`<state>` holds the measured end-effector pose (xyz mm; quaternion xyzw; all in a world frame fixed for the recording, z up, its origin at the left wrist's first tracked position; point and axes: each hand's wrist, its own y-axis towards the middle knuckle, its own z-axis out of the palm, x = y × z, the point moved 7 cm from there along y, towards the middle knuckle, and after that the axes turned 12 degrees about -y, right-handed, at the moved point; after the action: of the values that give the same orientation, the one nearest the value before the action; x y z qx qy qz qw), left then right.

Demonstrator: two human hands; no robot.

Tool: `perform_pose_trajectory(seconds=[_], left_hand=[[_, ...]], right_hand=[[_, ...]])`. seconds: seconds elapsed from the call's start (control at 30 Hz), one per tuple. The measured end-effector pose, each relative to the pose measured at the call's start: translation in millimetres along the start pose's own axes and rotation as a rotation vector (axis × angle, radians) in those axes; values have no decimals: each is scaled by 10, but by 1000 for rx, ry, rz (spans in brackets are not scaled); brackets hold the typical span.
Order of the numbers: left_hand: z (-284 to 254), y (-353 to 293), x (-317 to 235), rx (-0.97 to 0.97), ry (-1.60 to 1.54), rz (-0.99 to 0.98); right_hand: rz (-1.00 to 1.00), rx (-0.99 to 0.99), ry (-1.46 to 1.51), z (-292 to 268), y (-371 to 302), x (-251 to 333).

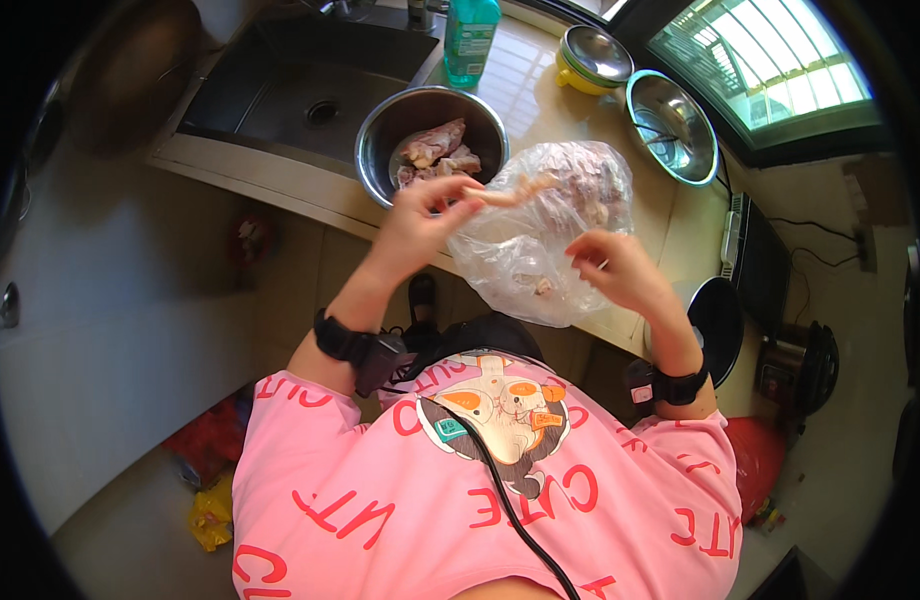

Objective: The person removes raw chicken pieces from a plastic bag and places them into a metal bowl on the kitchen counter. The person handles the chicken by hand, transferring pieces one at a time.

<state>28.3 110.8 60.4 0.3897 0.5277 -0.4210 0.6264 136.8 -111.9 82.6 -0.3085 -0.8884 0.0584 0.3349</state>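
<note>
Between the thumb and fingers of my left hand (pixel 428 218) is a long pale piece of raw meat (pixel 515 191), perhaps a chicken foot; I cannot tell for certain. It reaches over a clear plastic bag (pixel 505 262) with more raw pieces inside. My right hand (pixel 625 272) is above the bag's right side, fingers loosely curled and apart, with nothing seen in them. Just beyond my left hand, a steel bowl (pixel 368 150) holds several chunks of raw meat (pixel 435 145).
Left of the bowl is a sink (pixel 270 100). A green bottle (pixel 470 45) stands behind it. Farther right on the counter are a yellow bowl with a steel one (pixel 592 62) and a wide metal basin (pixel 672 128). A dark container (pixel 715 330) stands beside my right forearm.
</note>
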Motion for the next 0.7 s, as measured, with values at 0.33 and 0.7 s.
perform_pose_trajectory(seconds=[0.33,0.7], left_hand=[[-911,145,87,-173,561,-89],[-741,252,229,-91,1043,-30]], right_hand=[[71,-62,-545,986,7,-465],[81,80,-528,857,9,-478]])
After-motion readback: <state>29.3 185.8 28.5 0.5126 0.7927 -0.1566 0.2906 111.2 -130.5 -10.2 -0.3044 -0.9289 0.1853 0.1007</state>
